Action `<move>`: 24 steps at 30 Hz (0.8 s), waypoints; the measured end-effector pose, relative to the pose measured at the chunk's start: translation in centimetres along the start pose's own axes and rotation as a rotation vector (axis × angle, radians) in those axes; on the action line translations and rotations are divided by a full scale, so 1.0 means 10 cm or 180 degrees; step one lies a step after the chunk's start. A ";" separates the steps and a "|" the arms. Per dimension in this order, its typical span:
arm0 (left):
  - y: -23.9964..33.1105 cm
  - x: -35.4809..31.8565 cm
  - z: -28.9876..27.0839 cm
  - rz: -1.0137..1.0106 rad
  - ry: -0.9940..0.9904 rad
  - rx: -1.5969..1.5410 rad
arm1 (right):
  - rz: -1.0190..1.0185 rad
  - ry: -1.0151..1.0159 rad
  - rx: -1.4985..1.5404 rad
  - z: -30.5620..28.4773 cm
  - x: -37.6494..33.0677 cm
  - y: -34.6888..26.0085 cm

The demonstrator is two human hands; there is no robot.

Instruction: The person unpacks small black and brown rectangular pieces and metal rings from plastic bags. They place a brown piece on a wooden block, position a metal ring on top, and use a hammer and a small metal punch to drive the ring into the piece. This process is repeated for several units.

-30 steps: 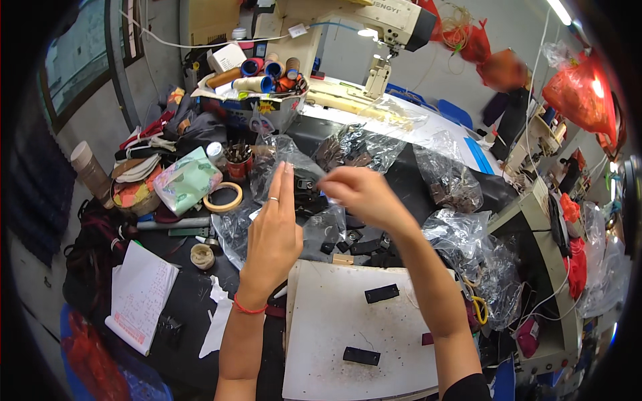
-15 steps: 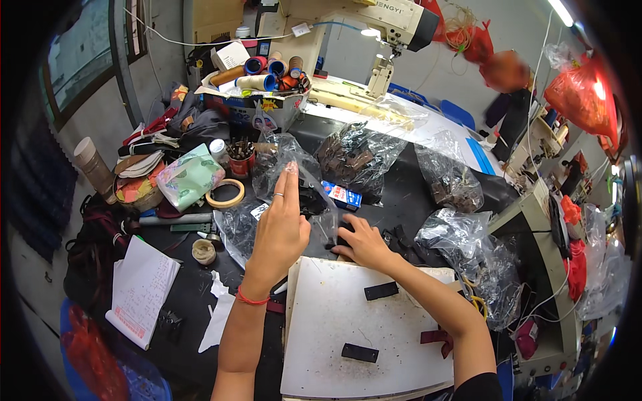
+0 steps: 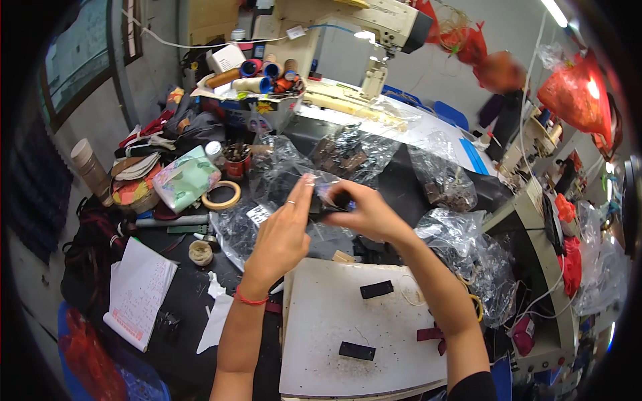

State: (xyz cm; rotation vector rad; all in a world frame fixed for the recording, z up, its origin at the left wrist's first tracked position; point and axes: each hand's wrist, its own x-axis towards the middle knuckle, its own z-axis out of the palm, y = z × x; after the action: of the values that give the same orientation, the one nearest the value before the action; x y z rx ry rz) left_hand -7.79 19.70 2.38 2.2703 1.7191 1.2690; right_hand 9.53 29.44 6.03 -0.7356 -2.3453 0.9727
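My left hand (image 3: 281, 230), with its ring and red wrist cord, has its straight fingers together at the edge of a clear plastic bag (image 3: 277, 167) and appears to grip the film. Close beside it, at the bag's mouth, my right hand (image 3: 371, 214) curls its fingers around a small dark piece (image 3: 342, 200), blurred by motion. Below both hands lies a worn white board (image 3: 328, 301). On it are two black strips, one higher (image 3: 376, 289) and one lower (image 3: 357, 351), and a maroon strip (image 3: 430, 333) near my right forearm. Dark pieces (image 3: 374, 250) lie behind the board.
More clear bags of dark pieces lie behind (image 3: 348, 154) and right (image 3: 441, 177). Tape (image 3: 221, 195), a small jar (image 3: 200, 253) and an open notebook (image 3: 139, 291) sit left. A box of thread spools (image 3: 247, 93) and a sewing machine (image 3: 384, 27) stand at the back.
My right hand has lifted from the dark pieces behind the board to the bag's mouth, now with a dark piece. My left hand has shifted slightly right, staying at the bag.
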 end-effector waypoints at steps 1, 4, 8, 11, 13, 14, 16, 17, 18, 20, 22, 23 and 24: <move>0.04 0.03 0.03 -0.0058 -0.0031 -0.0126 | 0.0154 0.0116 0.0141 0.07 0.11 0.06; 0.12 0.10 0.03 -0.0243 0.0045 -0.0281 | -0.0213 0.0442 -0.0784 0.01 0.20 0.21; -0.02 0.00 -0.10 -0.0520 -0.0036 -0.0142 | 0.1350 -0.0352 -0.0165 -0.33 -0.12 -0.02; 0.06 0.07 0.03 -0.0411 -0.0023 -0.0271 | 0.1453 -0.0700 -0.1538 -0.48 -0.80 0.79; 0.09 0.06 0.06 -0.0259 0.0091 -0.0172 | 0.2277 -0.0696 -0.1553 -0.40 -1.02 1.05; 0.09 0.07 0.07 -0.0287 0.0059 -0.0180 | 0.2221 -0.0685 -0.1843 -0.25 -1.06 1.06; 0.08 0.07 0.09 -0.0338 -0.0017 -0.0198 | 0.2080 -0.0457 -0.2373 0.09 -0.97 0.90; 0.07 0.07 0.10 -0.0356 -0.0047 -0.0226 | 0.1806 -0.0481 -0.2245 0.10 -0.99 0.96; 0.07 0.07 0.12 -0.0372 -0.0076 -0.0257 | 0.1535 -0.0501 -0.2117 0.10 -1.03 1.04; 0.06 0.07 0.06 -0.0392 -0.0041 -0.0259 | 0.0862 -0.0212 -0.1771 0.08 -1.03 1.09; 0.05 0.05 0.04 -0.0389 -0.0014 -0.0230 | 0.0851 -0.0038 -0.1581 0.05 -1.01 1.08; 0.04 0.05 0.05 -0.0316 0.0060 -0.0204 | 0.0850 0.0044 -0.1485 0.04 -1.00 1.08; 0.02 0.05 0.08 -0.0242 0.0133 -0.0180 | 0.0643 0.0275 -0.1515 -0.03 -0.98 1.10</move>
State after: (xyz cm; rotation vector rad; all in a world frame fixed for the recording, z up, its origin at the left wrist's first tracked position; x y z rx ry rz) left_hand -7.08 20.39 2.21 2.1414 1.7410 1.3415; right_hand 20.02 29.93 -4.31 -1.1882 -2.4839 0.4398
